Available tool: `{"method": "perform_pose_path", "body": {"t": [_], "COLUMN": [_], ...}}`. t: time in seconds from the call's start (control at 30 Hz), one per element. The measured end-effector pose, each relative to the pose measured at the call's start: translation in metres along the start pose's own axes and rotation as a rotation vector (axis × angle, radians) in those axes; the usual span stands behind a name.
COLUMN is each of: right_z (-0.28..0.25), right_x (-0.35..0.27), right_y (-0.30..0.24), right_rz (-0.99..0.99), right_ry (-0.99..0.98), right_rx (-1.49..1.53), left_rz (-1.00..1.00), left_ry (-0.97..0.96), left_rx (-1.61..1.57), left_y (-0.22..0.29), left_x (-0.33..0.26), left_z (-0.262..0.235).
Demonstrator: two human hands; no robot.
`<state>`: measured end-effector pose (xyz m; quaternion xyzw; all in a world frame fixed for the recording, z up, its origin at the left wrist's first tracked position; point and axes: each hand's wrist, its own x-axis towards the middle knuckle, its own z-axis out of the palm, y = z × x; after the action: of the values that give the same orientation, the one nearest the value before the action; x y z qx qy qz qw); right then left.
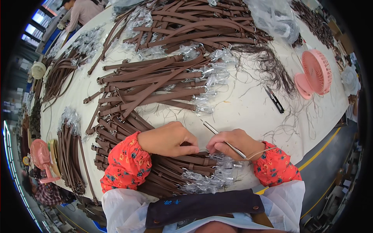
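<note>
My right hand (237, 144) is closed around a slim silver pen-shaped tool (211, 127) with a thin cord (261, 152) trailing from its rear end. The tool's tip points away from me and to the left. Just left of it, my left hand (169, 139) is closed with its fingers curled down; whatever they pinch is hidden. The two hands almost meet. Below them lies a pile of brown straps (182, 163) with metal buckles, their right ends wrapped in clear plastic (217, 176).
Ahead lie more brown straps (155, 83) in stacks and a large heap (194, 23). Black-handled thread snips (275, 101) rest at the right, near loose dark threads (274, 64) and a pink fan (315, 72). Another pink fan (40, 157) stands left. A person (81, 14) works at the far left.
</note>
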<state>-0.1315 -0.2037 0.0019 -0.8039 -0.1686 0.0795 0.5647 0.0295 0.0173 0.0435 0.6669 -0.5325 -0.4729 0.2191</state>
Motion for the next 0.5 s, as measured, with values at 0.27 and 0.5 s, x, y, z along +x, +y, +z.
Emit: {"method": "perform_pose_path", "body": {"t": [0.27, 0.5], "right_z": [0.004, 0.006], "right_x": [-0.003, 0.006], "right_y": [0.004, 0.008], "right_rz": [0.018, -0.137], "right_ry": [0.054, 0.415], "right_rx": [0.021, -0.28], "left_rz": [0.066, 0.245], "left_ry": [0.844, 0.735], "left_rx": [0.588, 0.463], "left_y": [-0.031, -0.03], "left_x": [0.012, 0.024], "left_z": [0.004, 0.021]}}
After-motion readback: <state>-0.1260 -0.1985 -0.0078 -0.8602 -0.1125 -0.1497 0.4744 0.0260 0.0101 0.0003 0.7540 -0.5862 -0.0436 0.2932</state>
